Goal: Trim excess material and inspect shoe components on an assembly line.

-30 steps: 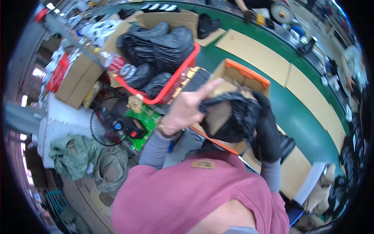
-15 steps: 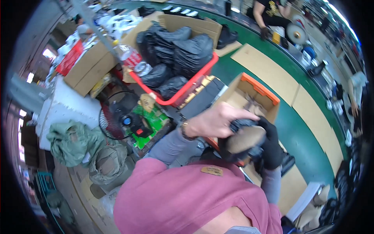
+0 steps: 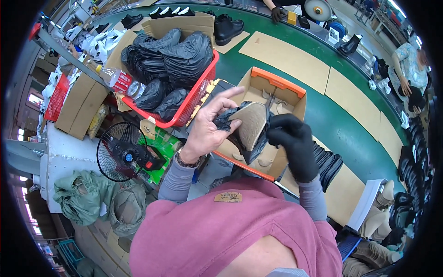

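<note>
The bare left hand (image 3: pixel 207 131) and the black-gloved right hand (image 3: pixel 295 143) both grip a black shoe upper (image 3: pixel 247 127), its tan insole side facing up. It is held above an open cardboard box (image 3: pixel 277 92), beside a red basket (image 3: pixel 189 104) of black pieces.

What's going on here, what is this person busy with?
A person in a pink top holds a black shoe upper, its tan sole side up. The bare left hand grips one end and the black-gloved right hand the other, above an open cardboard box with an orange edge. A red basket of black pieces sits to the left, with a small black fan nearby.
</note>
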Demonstrator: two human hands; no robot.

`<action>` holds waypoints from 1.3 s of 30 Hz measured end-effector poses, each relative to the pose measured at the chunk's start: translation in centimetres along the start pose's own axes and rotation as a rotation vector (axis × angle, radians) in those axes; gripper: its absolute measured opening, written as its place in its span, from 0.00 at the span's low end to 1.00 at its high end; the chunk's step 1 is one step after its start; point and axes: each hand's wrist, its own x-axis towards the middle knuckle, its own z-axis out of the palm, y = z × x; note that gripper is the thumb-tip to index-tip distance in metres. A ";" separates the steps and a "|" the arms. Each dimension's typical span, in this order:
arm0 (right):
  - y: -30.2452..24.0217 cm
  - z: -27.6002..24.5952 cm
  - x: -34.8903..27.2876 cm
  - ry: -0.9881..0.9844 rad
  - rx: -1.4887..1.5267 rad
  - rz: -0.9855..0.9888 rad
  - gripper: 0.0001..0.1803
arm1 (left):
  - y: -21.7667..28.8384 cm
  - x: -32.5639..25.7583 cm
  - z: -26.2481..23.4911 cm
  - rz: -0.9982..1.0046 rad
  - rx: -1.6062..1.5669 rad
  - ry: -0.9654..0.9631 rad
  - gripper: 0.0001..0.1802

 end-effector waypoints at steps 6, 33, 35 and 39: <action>-2.2 0.3 0.5 0.000 0.191 0.110 0.06 | 0.5 -0.5 -0.7 -0.201 -0.117 -0.117 0.13; 1.7 0.8 1.1 -0.249 -0.033 -0.099 0.13 | 0.4 -1.1 -0.9 -0.221 -0.066 -0.107 0.21; 1.6 0.1 2.2 -0.204 -0.076 -0.086 0.14 | 0.4 -1.1 -1.9 -0.196 0.009 0.026 0.19; 7.1 -2.1 4.5 -0.125 -1.035 -0.024 0.14 | 1.3 -0.5 -2.9 -0.156 0.167 0.254 0.19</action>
